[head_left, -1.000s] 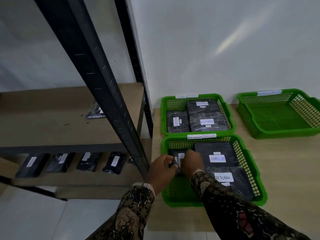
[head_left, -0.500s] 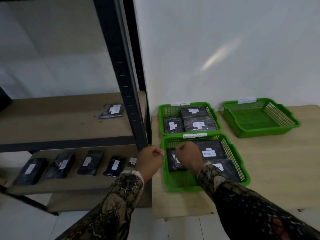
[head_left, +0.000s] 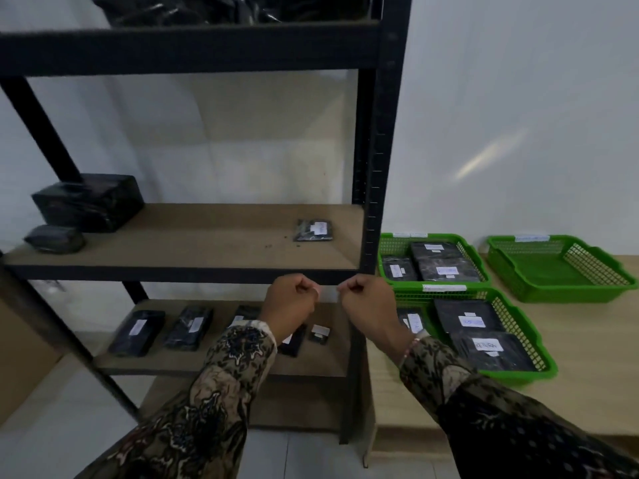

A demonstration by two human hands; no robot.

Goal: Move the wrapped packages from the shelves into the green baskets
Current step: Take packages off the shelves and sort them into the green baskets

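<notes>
My left hand (head_left: 288,304) and my right hand (head_left: 368,305) hang as loose fists with nothing in them, in front of the black shelf unit's middle shelf edge (head_left: 173,273). A small black wrapped package (head_left: 314,230) lies on that shelf at the right. Several black labelled packages (head_left: 138,331) lie in a row on the lower shelf, some hidden by my left arm. To the right, the near green basket (head_left: 539,344) and the far green basket (head_left: 480,264) hold black packages. A third green basket (head_left: 619,283) holds nothing.
A large black wrapped box (head_left: 90,202) and a small black bundle (head_left: 53,239) sit at the left of the middle shelf. More black bags lie on the top shelf (head_left: 207,8). The rack's black upright (head_left: 377,167) stands between shelves and the wooden table (head_left: 594,340).
Both hands have let go of a package in the near green basket and drawn back and left, fists closed. My view has risen toward the shelves.
</notes>
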